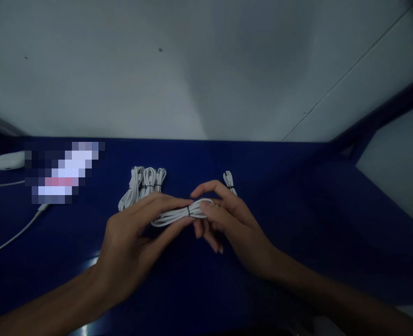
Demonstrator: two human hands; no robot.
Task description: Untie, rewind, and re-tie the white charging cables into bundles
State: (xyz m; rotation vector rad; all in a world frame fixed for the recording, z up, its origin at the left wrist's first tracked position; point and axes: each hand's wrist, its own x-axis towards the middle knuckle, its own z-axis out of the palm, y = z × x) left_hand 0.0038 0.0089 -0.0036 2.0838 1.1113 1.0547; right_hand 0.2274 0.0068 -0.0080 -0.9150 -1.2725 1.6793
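Note:
A coiled white cable (pixel 173 215) with a dark tie round its middle is held between my two hands, above the blue table. My left hand (pixel 133 238) pinches it near the tie, thumb below and fingers above. My right hand (pixel 237 224) grips the other end, its thumb pressed on the loops and its lower fingers curled underneath. Beyond my left hand lie several bundled white cables (pixel 148 179), side by side and partly hidden by that hand. One more tied white cable (pixel 228 181) lies just beyond my right hand, which covers its near end.
The blue table (pixel 279 186) meets a pale wall (pixel 140 93) at the back. At the left lie a blurred-out bright object (pixel 66 170) with a white cord (pixel 21 241) running from it, and a rounded white item (pixel 9 160). A blue frame bar (pixel 384 116) slants on the right.

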